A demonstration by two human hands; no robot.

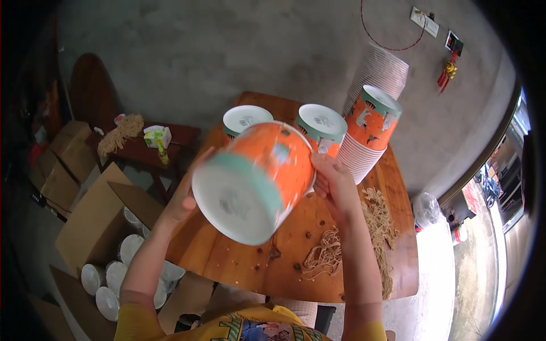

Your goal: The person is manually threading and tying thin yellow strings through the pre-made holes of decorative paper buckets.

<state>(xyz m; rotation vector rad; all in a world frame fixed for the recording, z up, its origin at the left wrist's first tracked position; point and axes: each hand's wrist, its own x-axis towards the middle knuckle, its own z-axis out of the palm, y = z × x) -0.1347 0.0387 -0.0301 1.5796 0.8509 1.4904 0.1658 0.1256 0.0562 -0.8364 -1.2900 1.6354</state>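
Above the near part of the wooden table [227, 244] I hold a large orange paper bucket [273, 165] with a green band, tipped so its white base faces me. It is slightly blurred. The fingers of my right hand [335, 182] are closed on its rim. My left hand [190, 190] grips the other side, its fingers partly hidden behind the bucket. Just beyond stand two similar buckets upside down, a left one [247, 119] and a right one [321, 122]. Behind them on the right rises a tall nested stack of buckets [372, 125].
Tan twine [324, 253] lies on the table beside a longer bundle of cord [378, 227] at its right edge. An open carton [94, 221] of white-ended tubs stands at lower left. A dark red bench [182, 136] holds tissues [157, 136] and more cord [122, 134].
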